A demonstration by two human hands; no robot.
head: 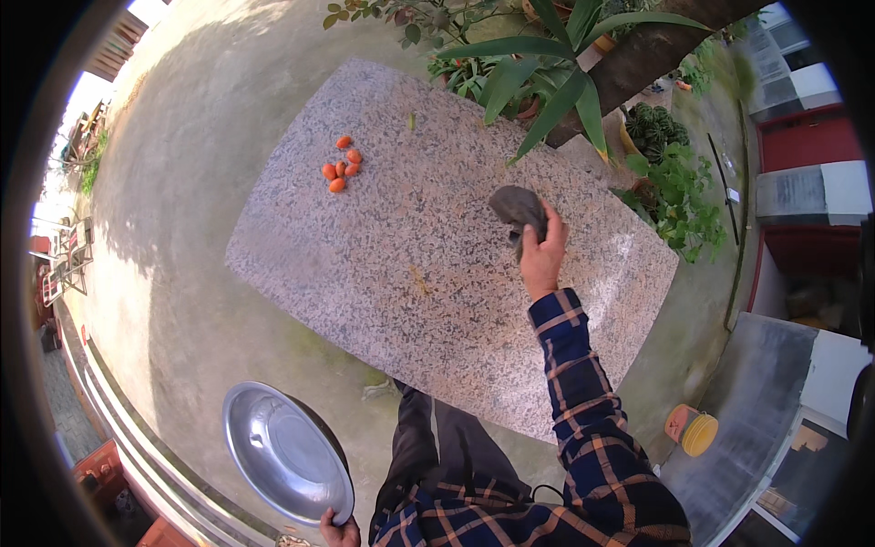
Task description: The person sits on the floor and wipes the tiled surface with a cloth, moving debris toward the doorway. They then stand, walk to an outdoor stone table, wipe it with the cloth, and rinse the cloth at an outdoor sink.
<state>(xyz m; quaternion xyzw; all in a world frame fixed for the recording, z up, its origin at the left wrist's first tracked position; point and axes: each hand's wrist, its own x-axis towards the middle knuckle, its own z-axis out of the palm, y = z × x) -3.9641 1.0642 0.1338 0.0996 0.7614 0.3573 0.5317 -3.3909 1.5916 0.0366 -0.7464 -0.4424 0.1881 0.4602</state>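
My right hand (545, 253) grips a dark grey cloth (517, 205) over the right part of a speckled granite tabletop (383, 273). At the lower left, my left hand (340, 532) holds a shiny metal basin (287, 451) by its rim, tilted and beside the table. Several small orange-red tomatoes (336, 171) sit in a loose group near the far left part of the tabletop. A small green piece (411, 122) lies to the right of them, and a yellowish mark (418, 280) shows near the middle of the stone.
Long leaves of a potted plant (574, 75) and a thick trunk (656, 55) overhang the table's far edge. Leafy plants (683, 198) stand off its right corner. A yellow bucket (700, 435) is on the ground at the lower right; folding chairs (72, 256) stand far left.
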